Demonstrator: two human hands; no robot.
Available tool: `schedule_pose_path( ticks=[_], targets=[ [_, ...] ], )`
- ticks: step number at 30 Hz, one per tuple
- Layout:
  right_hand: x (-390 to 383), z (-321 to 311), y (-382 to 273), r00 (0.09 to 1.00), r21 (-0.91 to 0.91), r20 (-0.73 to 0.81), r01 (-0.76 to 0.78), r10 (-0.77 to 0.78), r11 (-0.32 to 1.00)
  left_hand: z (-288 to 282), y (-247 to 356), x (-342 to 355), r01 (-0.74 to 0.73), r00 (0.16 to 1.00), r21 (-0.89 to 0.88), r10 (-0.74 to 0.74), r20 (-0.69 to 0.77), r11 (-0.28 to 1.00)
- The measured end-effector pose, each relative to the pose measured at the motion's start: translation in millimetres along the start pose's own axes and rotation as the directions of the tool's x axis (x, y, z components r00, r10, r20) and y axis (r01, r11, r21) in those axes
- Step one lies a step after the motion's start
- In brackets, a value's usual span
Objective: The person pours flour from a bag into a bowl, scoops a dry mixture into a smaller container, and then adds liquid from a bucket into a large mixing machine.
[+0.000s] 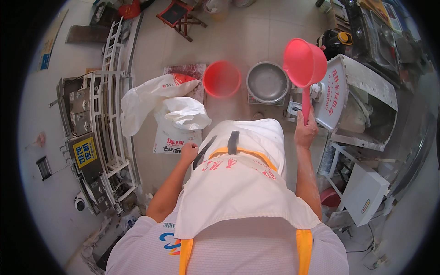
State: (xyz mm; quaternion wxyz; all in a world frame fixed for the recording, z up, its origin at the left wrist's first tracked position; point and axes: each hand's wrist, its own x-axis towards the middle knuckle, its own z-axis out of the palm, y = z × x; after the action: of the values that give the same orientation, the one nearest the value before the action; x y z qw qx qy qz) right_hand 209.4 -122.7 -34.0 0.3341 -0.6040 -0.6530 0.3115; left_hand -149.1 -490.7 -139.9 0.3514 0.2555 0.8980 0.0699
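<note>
Pink ladle [304, 64]: it is held up by its long handle, the round scoop raised above the hand, its mouth turned toward the camera. It is seen in front of the slanted white machine housing [362, 91], just right of the metal bowl.
Right hand [305, 130]: it is clamped around the lower end of the ladle's handle, the fingers wrapped fully about it; the scoop stands well above the fist.
Left hand [188, 150]: it is curled into a loose fist beside the white apron [243, 183], with nothing seen in it; it is well apart from the ladle and near the printed sack.
Metal bowl [267, 82]: it is set on the floor ahead of the person, between the ladle and the red bucket.
Red bucket [222, 79]: it is placed just left of the bowl.
Printed sack [176, 137]: it is stood open on the floor, its white liner folded over the top.
White bag [142, 98]: it is lain crumpled behind the sack.
Metal rack [114, 105]: it is laid along the floor at the far left.
</note>
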Motion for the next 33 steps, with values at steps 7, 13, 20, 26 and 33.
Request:
schedule_pose_path(
  ticks=[7,13,20,26,33],
  targets=[
    [2,3,10,1.0,-0.071,-0.011,-0.005,0.004,0.997,12,-3,1,0.054,0.997,0.006,-0.054,0.058,0.999],
    [2,2,13,0.997,-0.113,-0.033,0.065,-0.07,0.991,15,-3,2,0.025,0.999,-0.007,-0.025,0.035,1.0],
    [2,1,15,0.996,-0.142,-0.036,0.082,-0.087,0.987,15,0,0,0.049,0.999,-0.027,-0.048,0.023,0.998],
    [2,2,17,0.994,-0.163,-0.044,0.088,-0.096,0.983,17,-2,0,0.058,0.998,-0.04,-0.057,0.019,0.998],
    [2,2,14,0.994,-0.181,-0.045,0.091,-0.101,0.979,18,-2,-2,0.048,0.999,-0.029,-0.048,0.016,0.998]
  ],
)
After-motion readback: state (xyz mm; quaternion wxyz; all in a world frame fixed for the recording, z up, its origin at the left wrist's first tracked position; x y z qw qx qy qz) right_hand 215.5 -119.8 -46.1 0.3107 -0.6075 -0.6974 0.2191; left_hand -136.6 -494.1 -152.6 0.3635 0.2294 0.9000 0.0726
